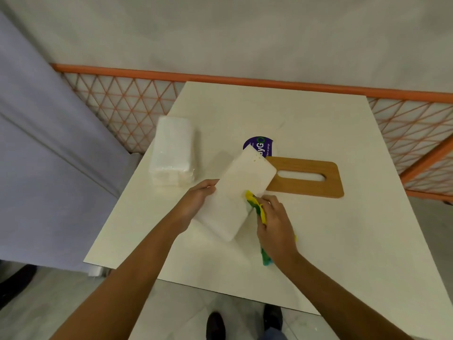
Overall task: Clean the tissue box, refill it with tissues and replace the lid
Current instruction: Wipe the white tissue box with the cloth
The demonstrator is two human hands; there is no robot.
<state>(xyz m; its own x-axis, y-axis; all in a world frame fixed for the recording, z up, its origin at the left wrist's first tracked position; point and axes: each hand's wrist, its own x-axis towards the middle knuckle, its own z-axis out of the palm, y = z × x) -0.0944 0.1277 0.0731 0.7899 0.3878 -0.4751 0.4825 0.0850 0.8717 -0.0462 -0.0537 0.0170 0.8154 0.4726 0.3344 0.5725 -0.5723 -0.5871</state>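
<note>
I see the wide tabletop [318,241] first. Near its middle is the white tissue box [240,190], with a flat closed face up toward me. Its long way runs from 7 o'clock to 1 o'clock. The pack of tissues [172,150] lies at 10 o'clock from the box, a bit apart. The wooden lid [306,188] lies flat at 3 o'clock, with one end hidden behind the box.

The left hand [198,200] holds the box's long left edge, fingers [209,184] curled on it. The right hand is at the right edge [274,222], about 4 o'clock, squeezed round the yellow and green cloth [259,209]. The cloth touches that edge. I think the next wipe should run up toward 1 o'clock, and the right hand is nearer.
</note>
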